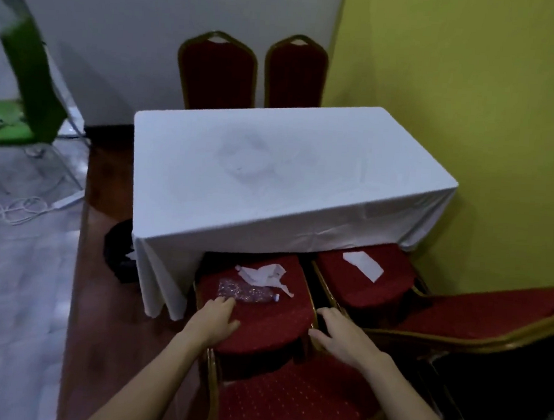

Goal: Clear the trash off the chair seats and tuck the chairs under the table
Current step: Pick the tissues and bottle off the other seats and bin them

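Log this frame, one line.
left hand: open, on near chair seat | right hand: open at seat edge | plastic bottle, paper scraps: uncleared

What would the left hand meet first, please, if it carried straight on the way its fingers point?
Probably the crushed plastic bottle lying on the red chair seat: the left hand rests flat on the seat, fingertips just short of the bottle's near end.

Single head view, worn on your head: looks forward and steeply down over the near chair [262, 310] toward the white-clothed table [271, 173]. Your forearms enter from the bottom edge, close to the lens. Yellow wall [474, 92] at right. Wide-angle curvature at edges.
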